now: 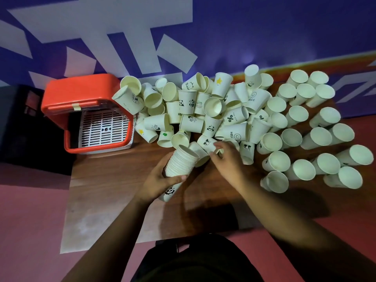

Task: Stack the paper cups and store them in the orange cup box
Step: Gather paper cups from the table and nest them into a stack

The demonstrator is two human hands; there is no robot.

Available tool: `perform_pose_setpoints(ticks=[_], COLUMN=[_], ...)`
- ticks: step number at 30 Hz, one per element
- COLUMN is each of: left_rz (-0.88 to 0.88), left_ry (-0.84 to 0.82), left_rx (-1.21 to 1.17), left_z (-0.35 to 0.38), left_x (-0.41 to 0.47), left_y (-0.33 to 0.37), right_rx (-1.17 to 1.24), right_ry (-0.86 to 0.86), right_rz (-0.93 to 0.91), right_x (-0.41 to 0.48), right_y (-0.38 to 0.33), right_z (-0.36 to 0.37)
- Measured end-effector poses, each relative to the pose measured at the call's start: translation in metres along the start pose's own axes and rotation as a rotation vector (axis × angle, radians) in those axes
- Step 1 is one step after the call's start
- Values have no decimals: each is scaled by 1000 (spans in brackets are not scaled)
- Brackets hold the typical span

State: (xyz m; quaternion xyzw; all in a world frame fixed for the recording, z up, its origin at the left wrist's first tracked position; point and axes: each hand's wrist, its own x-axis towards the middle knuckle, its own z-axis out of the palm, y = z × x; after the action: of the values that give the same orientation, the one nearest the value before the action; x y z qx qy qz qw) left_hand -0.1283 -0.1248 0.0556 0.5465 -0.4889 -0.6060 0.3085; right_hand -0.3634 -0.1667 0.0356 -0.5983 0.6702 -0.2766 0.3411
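My left hand (160,180) grips a tall stack of nested paper cups (180,165), tilted with its open end toward the pile. My right hand (225,157) reaches into the near edge of a heap of loose white paper cups (203,110), fingers curled around a panda-printed cup (207,142) lying on its side. The orange cup box (85,98) stands at the table's left end, open, with a white grid tray (103,129) visible inside and nothing on it.
Several upright cups (317,139) stand in rows on the right half of the wooden table (105,184). A dark object (20,123) sits left of the box. A blue and white patterned wall rises behind.
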Motion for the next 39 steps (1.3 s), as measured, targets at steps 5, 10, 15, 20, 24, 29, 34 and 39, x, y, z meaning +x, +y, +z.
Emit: perform_pose_setpoints(ticks=[5, 10, 15, 20, 24, 29, 34, 39], left_rz=[-29, -54, -77, -102, -117, -135, -148, -115], left_ry=[-3, 3, 43, 67, 71, 74, 59, 40], left_rx=[15, -6, -8, -25, -39, -32, -2, 35], left_z=[1, 4, 1, 8, 16, 19, 22, 23], left_x=[-6, -12, -17, -17, -15, -14, -8, 0], left_y=[-7, -11, -17, -22, -22, -30, -36, -32], right_rx=[-544, -623, -524, -450, -345, -275, -183, 45], right_ry=[-124, -163, -50, -52, -55, -19, 42, 44], right_rz=[74, -8, -69, -60, -14, -37, -85, -114], right_x=[20, 18, 7, 0, 0, -7, -8, -9], right_y=[41, 53, 49, 44, 49, 47, 21, -15], right_z=[-7, -5, -11, -16, -14, -23, -42, -54])
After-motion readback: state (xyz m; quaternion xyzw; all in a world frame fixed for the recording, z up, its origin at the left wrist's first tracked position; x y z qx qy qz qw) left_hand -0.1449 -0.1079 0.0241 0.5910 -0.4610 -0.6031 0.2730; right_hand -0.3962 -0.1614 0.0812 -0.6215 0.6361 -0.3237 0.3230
